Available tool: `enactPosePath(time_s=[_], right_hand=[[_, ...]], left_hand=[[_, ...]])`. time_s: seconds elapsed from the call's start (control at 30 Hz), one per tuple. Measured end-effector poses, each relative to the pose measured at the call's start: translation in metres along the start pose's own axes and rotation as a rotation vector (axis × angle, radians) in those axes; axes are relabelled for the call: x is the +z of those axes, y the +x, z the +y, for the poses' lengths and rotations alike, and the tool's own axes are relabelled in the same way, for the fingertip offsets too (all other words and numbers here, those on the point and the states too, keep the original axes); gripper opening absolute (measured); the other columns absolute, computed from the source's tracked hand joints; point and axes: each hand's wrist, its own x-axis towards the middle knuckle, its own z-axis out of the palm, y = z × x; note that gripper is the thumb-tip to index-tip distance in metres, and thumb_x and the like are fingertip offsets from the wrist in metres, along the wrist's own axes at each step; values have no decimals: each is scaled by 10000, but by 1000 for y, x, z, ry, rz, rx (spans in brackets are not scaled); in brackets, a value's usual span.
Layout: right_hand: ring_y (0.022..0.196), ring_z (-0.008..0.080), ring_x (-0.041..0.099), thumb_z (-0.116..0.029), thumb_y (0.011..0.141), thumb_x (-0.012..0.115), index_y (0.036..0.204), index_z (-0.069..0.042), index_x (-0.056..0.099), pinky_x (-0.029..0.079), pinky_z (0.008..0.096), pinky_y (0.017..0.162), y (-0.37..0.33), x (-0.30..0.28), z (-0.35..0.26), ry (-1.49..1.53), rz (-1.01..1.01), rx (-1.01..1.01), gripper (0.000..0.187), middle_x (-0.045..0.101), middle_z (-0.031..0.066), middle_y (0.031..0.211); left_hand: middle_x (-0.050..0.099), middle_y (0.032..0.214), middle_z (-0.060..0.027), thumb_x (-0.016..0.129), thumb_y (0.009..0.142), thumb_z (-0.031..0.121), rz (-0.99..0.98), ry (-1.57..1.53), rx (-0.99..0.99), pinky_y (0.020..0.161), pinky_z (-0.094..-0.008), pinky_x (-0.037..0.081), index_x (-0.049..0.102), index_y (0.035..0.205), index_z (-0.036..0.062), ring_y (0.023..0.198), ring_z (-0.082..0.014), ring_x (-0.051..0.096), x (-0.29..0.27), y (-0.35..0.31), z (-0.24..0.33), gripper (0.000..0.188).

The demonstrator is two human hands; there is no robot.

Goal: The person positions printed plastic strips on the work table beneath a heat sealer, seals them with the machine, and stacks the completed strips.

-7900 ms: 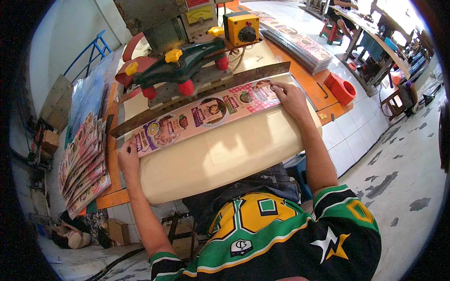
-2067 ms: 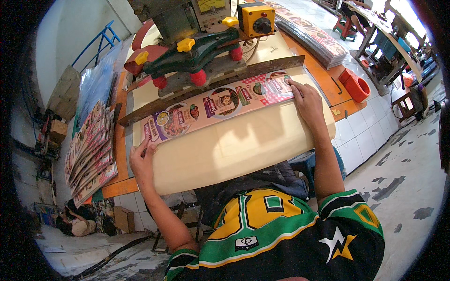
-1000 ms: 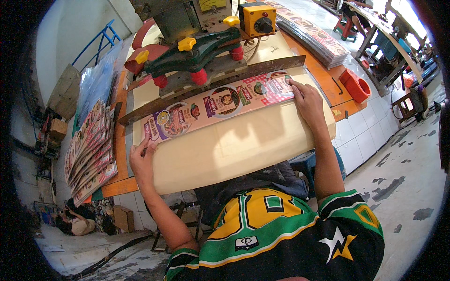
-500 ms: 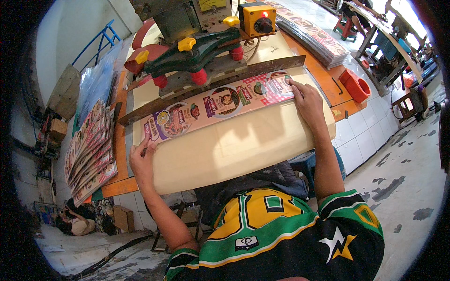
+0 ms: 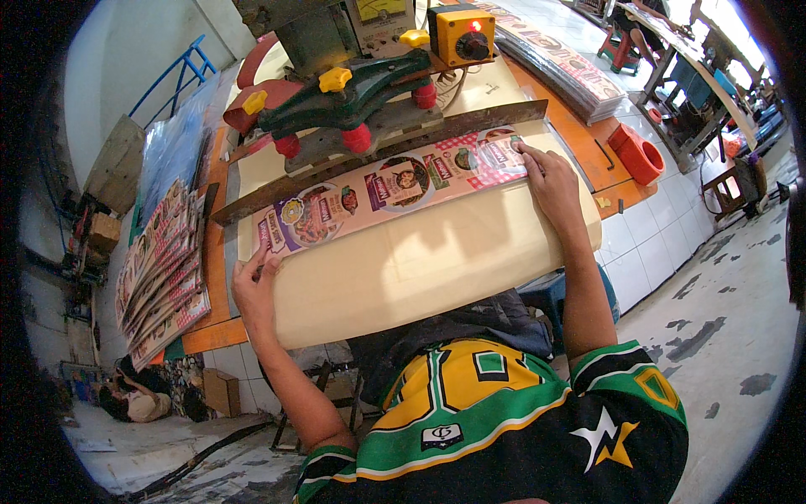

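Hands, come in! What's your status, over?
Left fingers, right fingers: at opposite ends of printed strip. Strip flat on cream sheet. Metal bar along strip's far edge.

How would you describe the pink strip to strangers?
Find the green bracket, then the brown bar below. Along the bar's near edge lies the strip, between left hand and right hand. Unlike the fanned stack at left, it lies on cream sheeting.

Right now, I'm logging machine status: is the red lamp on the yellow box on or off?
On: the lamp glows bright red above the black knob.
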Motion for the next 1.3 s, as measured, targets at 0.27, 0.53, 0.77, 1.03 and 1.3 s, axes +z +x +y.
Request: enactPosePath(time_s=[0.27,0.53,0.77,1.03,1.3], right_hand=[[864,338,625,-258,1004,590,1219,-148,735,475,456,818,2,3,4,7,24,-20,282,636,164,845],[871,354,630,-260,1008,588,1220,-141,734,477,466,828,1,2,2,15,11,-8,283,648,179,863],[883,359,635,-263,1011,584,1223,-140,732,478,469,833,0,0,1,20,-10,13,287,652,187,872],[902,357,651,-262,1011,579,1235,-141,728,492,457,854,1,-1,0,5,3,1,295,668,191,901],[1046,326,699,-339,1021,574,1253,-66,706,510,392,927,20,-11,8,303,-213,143,382,714,232,1155]], left_hand=[[589,957,-113,756,901,397,-14,-32,-32,819,-354,474,704,1306,118,881,-247,586,-1,1,3,494],[567,931,-110,745,907,421,-18,-8,-35,812,-356,472,706,1302,115,861,-244,580,-1,-1,2,501],[542,900,-97,735,896,488,-7,-3,-37,796,-356,468,708,1299,114,833,-238,567,0,-1,-1,550],[550,910,-100,735,895,496,-1,-16,-19,803,-351,468,705,1303,122,850,-243,573,1,1,-2,555],[647,994,-136,675,971,427,1,-223,-119,863,-339,473,689,1319,88,901,-203,599,9,8,-44,487]])
